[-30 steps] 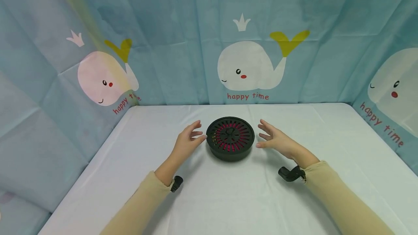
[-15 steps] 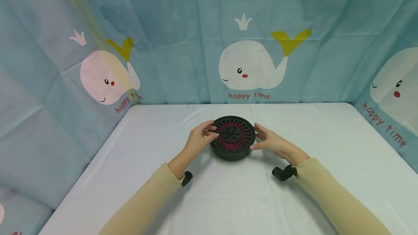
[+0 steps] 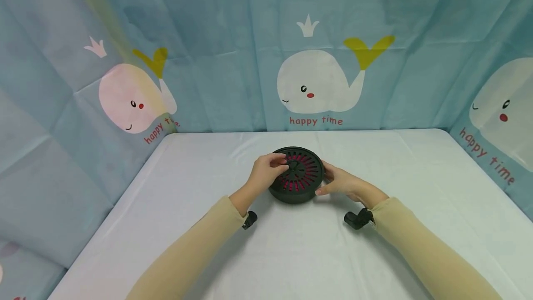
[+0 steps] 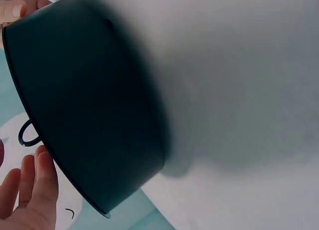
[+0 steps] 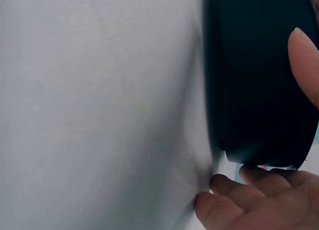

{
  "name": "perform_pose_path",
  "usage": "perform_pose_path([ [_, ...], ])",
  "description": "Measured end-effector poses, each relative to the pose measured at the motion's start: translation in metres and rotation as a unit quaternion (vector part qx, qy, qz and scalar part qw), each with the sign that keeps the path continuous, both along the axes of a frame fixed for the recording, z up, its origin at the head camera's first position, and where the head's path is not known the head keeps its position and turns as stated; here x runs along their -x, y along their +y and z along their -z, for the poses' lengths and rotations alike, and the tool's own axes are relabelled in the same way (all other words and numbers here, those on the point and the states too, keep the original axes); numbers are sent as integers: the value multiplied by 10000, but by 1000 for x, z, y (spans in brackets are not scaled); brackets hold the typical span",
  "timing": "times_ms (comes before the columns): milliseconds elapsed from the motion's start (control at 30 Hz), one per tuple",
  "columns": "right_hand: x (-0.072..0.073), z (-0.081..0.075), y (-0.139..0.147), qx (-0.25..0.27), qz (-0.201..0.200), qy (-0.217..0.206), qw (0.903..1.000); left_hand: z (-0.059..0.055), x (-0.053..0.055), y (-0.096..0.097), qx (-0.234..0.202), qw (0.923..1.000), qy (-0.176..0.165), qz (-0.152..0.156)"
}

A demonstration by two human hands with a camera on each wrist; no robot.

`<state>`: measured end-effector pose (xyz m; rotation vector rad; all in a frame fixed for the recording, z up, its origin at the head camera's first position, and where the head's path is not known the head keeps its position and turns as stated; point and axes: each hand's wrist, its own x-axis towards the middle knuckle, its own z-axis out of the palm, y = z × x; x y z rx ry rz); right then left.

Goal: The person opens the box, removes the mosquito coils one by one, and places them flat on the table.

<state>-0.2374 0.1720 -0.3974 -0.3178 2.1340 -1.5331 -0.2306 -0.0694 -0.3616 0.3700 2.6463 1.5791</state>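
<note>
A round, dark mosquito coil holder [image 3: 293, 196] stands on the white table, its slotted lid [image 3: 313, 170] showing pink underneath. A small ring handle [image 4: 21, 134] sticks up from the lid. My left hand [image 3: 264, 170] is over the lid's left part with bent fingers. In the left wrist view its fingertips [image 4: 46, 163] are close beside the ring, with a gap to the thumb. My right hand [image 3: 346, 185] holds the holder's right side. Its thumb [image 5: 305, 65] lies along the dark wall and its other fingers reach round the back.
The white cloth-covered table [image 3: 291, 253] extends around the holder. A blue curtain [image 3: 220, 91] with printed whales hangs behind the table and along its sides. Black wrist cameras [image 3: 358, 219] sit below both sleeves.
Both hands have moved inward to the holder. My left hand has gone from beside the rim to over the lid near the ring. My right hand has come to hold the right side.
</note>
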Motion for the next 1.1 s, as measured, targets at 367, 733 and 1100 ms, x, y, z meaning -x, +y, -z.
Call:
perform_pose_path([
  [367,3,0,-3,-182,248,-17,9995,1,7,8,-180,9995,-139,-229],
  [733,2,1,-1,-245,263,21,9994,4,13,14,-593,9972,-298,-333],
  [1100,3,2,-1,-243,217,101,9994,7,16,15,-812,9950,-395,-422],
])
